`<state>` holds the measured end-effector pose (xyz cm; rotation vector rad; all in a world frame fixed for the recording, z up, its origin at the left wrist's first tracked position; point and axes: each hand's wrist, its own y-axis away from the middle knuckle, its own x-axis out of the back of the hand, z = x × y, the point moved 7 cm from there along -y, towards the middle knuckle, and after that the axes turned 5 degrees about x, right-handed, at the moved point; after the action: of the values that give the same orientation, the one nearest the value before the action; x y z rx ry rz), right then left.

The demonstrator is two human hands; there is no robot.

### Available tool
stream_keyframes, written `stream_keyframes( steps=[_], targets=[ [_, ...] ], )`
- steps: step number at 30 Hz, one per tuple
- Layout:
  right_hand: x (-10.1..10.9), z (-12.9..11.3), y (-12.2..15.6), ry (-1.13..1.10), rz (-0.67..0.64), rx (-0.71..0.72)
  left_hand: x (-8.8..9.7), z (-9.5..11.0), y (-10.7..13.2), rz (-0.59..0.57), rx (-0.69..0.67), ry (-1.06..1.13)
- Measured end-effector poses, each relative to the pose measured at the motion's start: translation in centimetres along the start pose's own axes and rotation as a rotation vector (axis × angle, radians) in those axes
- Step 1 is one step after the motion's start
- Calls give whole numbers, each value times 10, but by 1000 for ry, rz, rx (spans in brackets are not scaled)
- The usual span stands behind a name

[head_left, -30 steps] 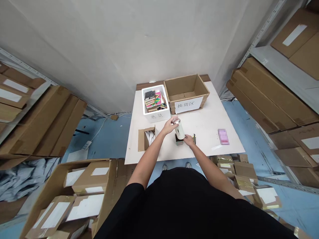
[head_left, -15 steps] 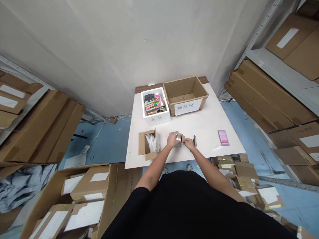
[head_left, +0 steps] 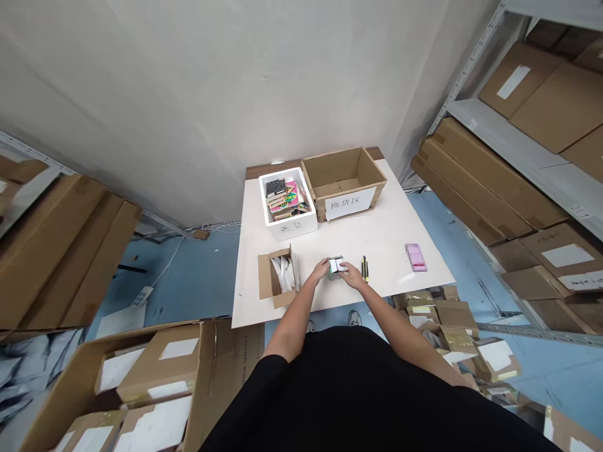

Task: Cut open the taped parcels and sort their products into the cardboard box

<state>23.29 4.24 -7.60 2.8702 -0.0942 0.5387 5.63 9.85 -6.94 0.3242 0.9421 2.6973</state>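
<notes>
At the near edge of the table [head_left: 386,238], left hand [head_left: 321,271] and right hand [head_left: 351,274] grip a box [head_left: 335,266] from either side; keeping it pressed flat there, clear of the knife [head_left: 364,268] beside it, seems steadiest.

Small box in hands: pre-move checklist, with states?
1. Both hands on the small box, left hand and right hand: ok.
2. Small box flaps shut: cannot tell, too small to see.
3. Small box resting on the table or lifted: cannot tell.
4. Utility knife lying on the table beside the right hand, not held: ok.
5. Open carton apart from the left hand, on its left: ok.
</notes>
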Motion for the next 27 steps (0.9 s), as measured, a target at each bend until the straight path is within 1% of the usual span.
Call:
stream_keyframes(
  steps=[2, 4, 8, 11, 13, 15, 17, 20, 22, 24, 27],
  targets=[
    [-2, 7, 2, -5, -26, -5, -2, -2, -1, -53, 25, 86],
    [-3, 13, 4, -46, -42, -12, -2, -4, -3, -71, 42, 136],
    [-8, 17, 7, -131, -83, -2, -5, -4, -8, -72, 62, 148],
    [-10, 16, 12, -153, -56, 14, -14, 0, -10, -94, 44, 139],
    [-10, 13, 16, -155, -30, 15, -17, 5, -9, -96, -12, 129],
    [-10, 8, 21, -162, -15, 5, -15, 13, -6, -80, -106, 119],
    [-9, 4, 25, -174, 6, -3, -9, 22, -1, -60, -217, 94],
    [-3, -3, 34, -168, 112, 6, 1, 31, 9, -59, -374, -45],
    [2, -6, 42, -148, 195, 18, 4, 32, 18, -76, -465, -182],
    [4, -9, 50, -129, 250, 18, 4, 30, 26, -97, -525, -289],
    [4, -15, 58, -91, 298, 12, 2, 23, 33, -104, -538, -340]
  ],
)
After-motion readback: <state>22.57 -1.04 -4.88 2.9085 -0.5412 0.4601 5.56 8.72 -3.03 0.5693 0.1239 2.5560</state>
